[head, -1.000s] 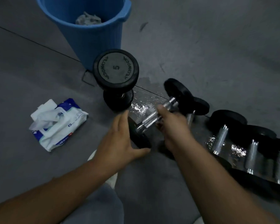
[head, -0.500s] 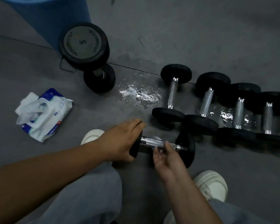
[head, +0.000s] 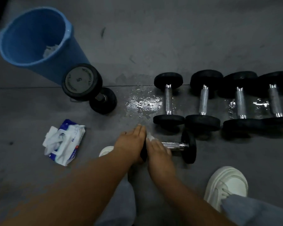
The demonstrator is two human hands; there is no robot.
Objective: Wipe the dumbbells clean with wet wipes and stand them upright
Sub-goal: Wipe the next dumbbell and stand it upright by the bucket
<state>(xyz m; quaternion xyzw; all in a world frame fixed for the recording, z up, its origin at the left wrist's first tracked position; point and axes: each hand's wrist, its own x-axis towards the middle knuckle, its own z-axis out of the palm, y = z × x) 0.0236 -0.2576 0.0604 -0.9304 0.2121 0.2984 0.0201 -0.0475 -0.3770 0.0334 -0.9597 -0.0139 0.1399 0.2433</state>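
Far left, blue bucket [head: 76,51], upright dumbbell [head: 79,80] just beside it, wet-wipe pack [head: 67,144] nearer. Centre: left hand [head: 131,142] flat, fingers straight, pressed on the end plate of the near dumbbell [head: 189,147], on its side on the floor; right hand [head: 157,149] over its bar atop a wet wipe [head: 150,137], grasp impossible to tell. Right: row of four dumbbells [head: 203,100] lying down.

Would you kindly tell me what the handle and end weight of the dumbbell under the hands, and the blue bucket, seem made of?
Handle: bright metal, probably chromed steel; it glints and looks knurled. End weight: matte black, likely rubber-coated; no shine. Bucket: smooth blue plastic, judging by its even colour and moulded rim.
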